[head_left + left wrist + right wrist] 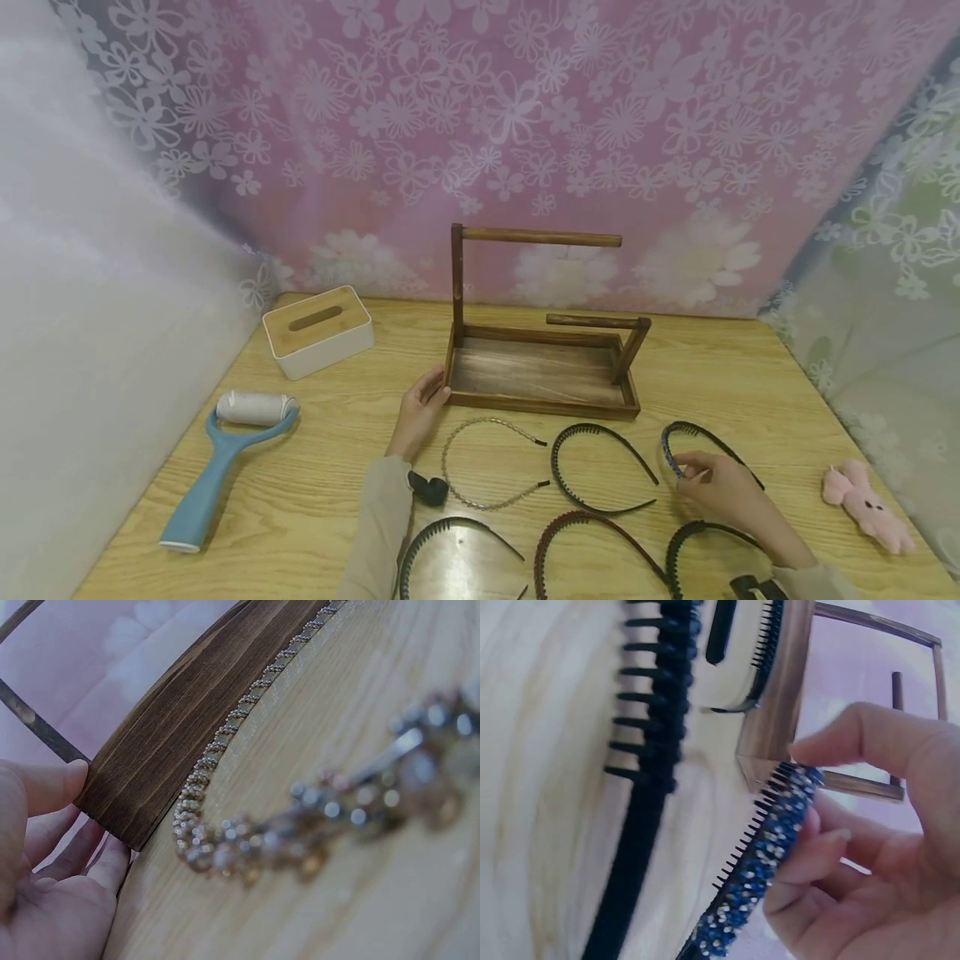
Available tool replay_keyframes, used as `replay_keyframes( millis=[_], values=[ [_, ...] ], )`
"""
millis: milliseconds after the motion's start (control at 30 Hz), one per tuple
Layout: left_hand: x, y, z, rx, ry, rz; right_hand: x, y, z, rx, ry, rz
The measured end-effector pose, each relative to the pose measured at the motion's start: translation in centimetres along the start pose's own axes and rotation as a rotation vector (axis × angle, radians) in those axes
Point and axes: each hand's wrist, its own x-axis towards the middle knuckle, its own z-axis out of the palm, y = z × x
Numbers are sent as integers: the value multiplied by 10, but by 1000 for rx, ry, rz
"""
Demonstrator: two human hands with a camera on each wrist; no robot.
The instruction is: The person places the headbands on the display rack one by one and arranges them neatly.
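Observation:
A dark wooden tray (543, 408) with two L-shaped bars stands at the middle of the table. My left hand (420, 412) holds its front left corner, thumb on the front board (172, 712) and fingers against the end. My right hand (723, 487) pinches a blue beaded headband (757, 862) with black comb teeth between thumb and fingers, at the right of the row. Between the hands lie a beaded clear headband (445, 467) and a black toothed headband (557, 467). In the near row are another black headband (407, 558), a dark red one (542, 554) and a thicker black one (672, 558).
A white tissue box (322, 354) with a wooden lid stands at the back left. Nearer lies a blue-handled lint roller (213, 483). A pink plush toy (870, 508) lies by the right edge. Flowered curtains (510, 125) enclose the table's back and sides.

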Motion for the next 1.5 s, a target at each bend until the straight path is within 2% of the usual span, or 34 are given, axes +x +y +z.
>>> replay_keyframes(
  millis=[133,200,267,433,533,667,833,1000,1233,1333,1500],
  values=[
    [-1,-1,1,-2,-4,8,-4,0,-9,19,117,16],
    [-4,7,2,-15,-12,3,-4,2,-14,44,176,37],
    [-4,8,3,-16,-10,4,-5,5,-18,74,236,50],
    [-4,4,6,-12,0,-8,-6,8,-24,210,343,81],
    [-10,15,8,-17,-9,-11,-6,7,-26,323,374,110],
    [-14,23,8,-19,-22,-22,-3,3,-31,449,368,128],
    [-7,10,7,-19,-12,-29,2,-8,-39,514,336,80],
    [-3,-1,6,-4,-6,-18,9,-20,-46,716,320,-48],
    [-1,3,2,6,-7,3,29,-40,-62,1053,309,-219],
    [0,3,2,-3,-9,2,39,-49,-70,1114,292,-253],
    [-1,3,0,-13,-4,3,54,-68,-76,1109,292,-268]
  ],
)
